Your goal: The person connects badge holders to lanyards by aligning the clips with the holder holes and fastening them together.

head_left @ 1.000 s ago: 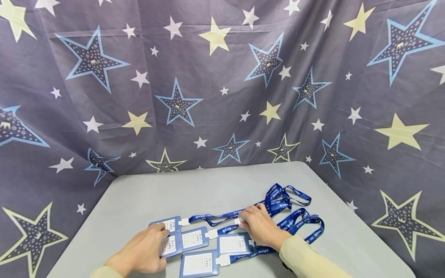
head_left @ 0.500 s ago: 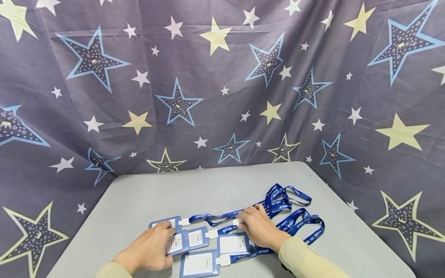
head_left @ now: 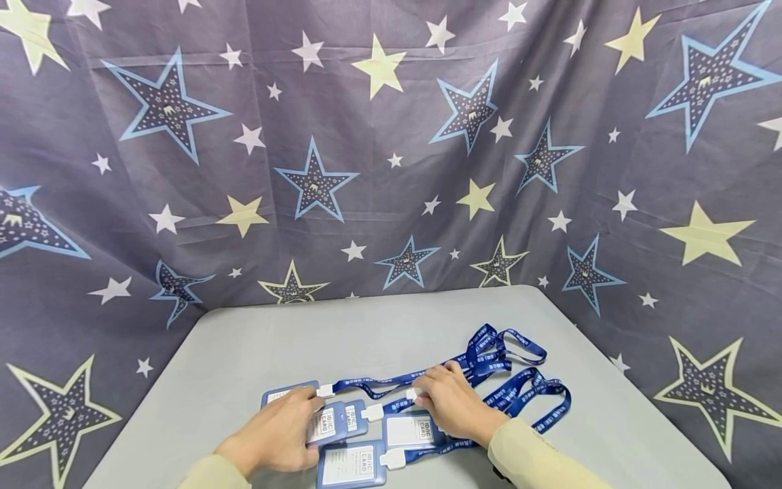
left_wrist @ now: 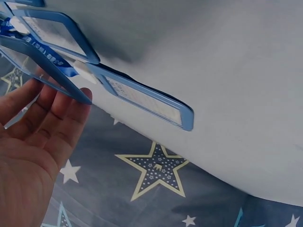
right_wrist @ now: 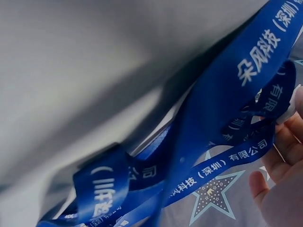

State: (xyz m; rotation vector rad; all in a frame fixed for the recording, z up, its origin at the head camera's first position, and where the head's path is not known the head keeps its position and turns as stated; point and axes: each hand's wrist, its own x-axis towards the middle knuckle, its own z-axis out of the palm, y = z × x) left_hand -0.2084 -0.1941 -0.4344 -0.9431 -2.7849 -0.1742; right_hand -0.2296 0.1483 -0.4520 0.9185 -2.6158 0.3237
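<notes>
In the head view, my left hand (head_left: 275, 431) grips a blue-framed ID card holder (head_left: 322, 426) by its left side. That holder overlaps another card holder (head_left: 354, 418) lying behind it. The left wrist view shows the gripped holder (left_wrist: 59, 77) tilted off the table, fingertips along its edge. My right hand (head_left: 455, 399) pinches a white clip (head_left: 415, 394) on a blue lanyard; in the right wrist view the strap (right_wrist: 222, 163) runs to the fingers. Under and beside this hand lies a further card holder (head_left: 406, 430). My left hand partly hides the farthest card holder (head_left: 281, 392).
Nearest me on the grey table (head_left: 293, 339) lies one more card holder (head_left: 349, 465), its white clip (head_left: 393, 458) to the right. Blue lanyards (head_left: 489, 350) lie looped and crossing at the right. A star-patterned cloth (head_left: 397, 204) hangs around the table.
My left hand has slid right with its card holder, which now covers more of the holder behind it. The right hand stays nearly in place, still pinching the clip.
</notes>
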